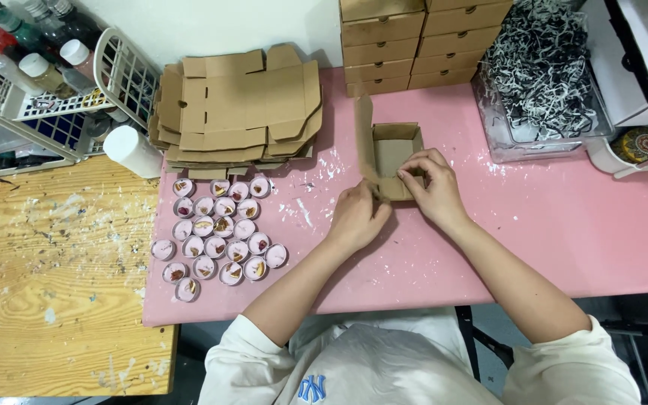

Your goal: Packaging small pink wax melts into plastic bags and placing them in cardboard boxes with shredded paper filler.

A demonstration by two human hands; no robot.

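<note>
A small brown cardboard box (393,148) stands half folded on the pink table (549,225), its lid flap raised at the left. My left hand (358,216) pinches the box's near left corner. My right hand (430,189) presses fingers on the near wall of the box. Both hands grip the cardboard. The inside of the box shows bare.
Flat unfolded box blanks (238,105) are stacked at the back left. Several small pink tealight candles (217,232) sit in a cluster left of my hands. Folded boxes (421,41) are stacked behind. A clear bin of shredded paper (538,75) stands right. A white basket of bottles (46,82) rests on the wooden table.
</note>
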